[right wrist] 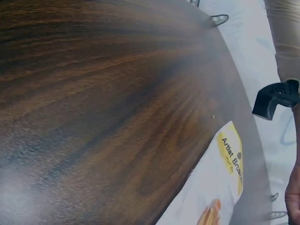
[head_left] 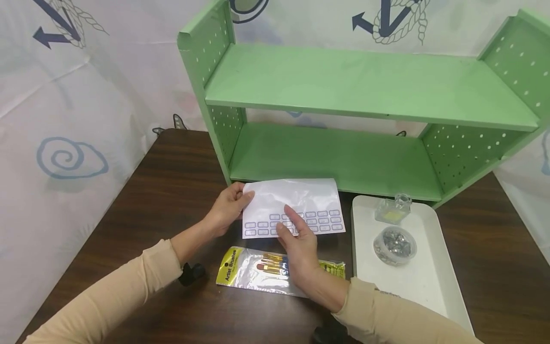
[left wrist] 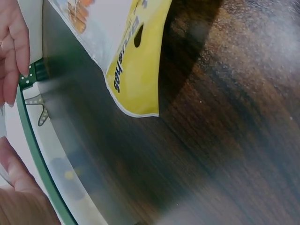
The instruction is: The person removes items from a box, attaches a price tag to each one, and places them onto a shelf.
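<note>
A white sheet of label stickers (head_left: 292, 196) is held up in front of the green shelf, rows of small blue-bordered labels along its lower part. My left hand (head_left: 227, 208) pinches its left edge between thumb and fingers. Over the lower middle of the sheet lies my right hand (head_left: 302, 251), thumb and index finger extended and apart, overlapping some labels. In the left wrist view, the right hand (left wrist: 13, 51) shows straight fingers. Below the sheet, a clear pack of artist brushes (head_left: 253, 274) with yellow ends lies on the table, partly hidden by the right hand.
The green two-tier shelf (head_left: 326, 148) stands at the back of the dark wood table (head_left: 142, 200). On the right, a white tray (head_left: 412, 296) bears a small glass bottle (head_left: 392, 212) and a round clear tub (head_left: 394, 246) of silvery pieces. A patterned cloth (head_left: 86, 110) hangs behind.
</note>
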`<control>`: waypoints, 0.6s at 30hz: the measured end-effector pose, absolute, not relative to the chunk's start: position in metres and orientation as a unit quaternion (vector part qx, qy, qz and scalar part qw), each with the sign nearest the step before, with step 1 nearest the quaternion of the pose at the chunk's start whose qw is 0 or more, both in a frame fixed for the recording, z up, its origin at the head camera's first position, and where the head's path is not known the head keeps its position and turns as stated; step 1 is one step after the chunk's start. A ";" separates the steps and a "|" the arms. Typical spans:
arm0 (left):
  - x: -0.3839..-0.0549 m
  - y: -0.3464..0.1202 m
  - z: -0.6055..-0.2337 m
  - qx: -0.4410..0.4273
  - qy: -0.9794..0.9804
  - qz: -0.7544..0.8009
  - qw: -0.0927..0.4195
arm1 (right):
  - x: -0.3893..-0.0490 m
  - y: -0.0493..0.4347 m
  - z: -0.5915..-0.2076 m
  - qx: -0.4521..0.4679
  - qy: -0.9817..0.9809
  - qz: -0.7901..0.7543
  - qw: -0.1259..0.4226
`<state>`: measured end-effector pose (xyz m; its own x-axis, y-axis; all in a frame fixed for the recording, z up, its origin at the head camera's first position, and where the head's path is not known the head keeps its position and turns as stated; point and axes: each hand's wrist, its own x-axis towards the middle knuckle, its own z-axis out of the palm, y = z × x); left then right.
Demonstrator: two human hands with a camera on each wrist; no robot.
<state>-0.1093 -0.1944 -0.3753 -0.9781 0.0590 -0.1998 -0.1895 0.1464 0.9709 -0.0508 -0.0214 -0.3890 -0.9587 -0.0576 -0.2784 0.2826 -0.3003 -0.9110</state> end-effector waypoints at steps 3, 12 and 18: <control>-0.108 -0.194 -0.375 -0.045 0.753 0.649 0.096 | -0.052 -0.023 -0.389 0.102 0.583 -0.800 0.099; -0.107 -0.191 -0.376 -0.042 0.745 0.659 0.095 | -0.058 -0.020 -0.393 0.111 0.583 -0.800 0.086; -0.107 -0.190 -0.376 -0.042 0.745 0.658 0.098 | -0.059 -0.017 -0.395 0.111 0.588 -0.797 0.089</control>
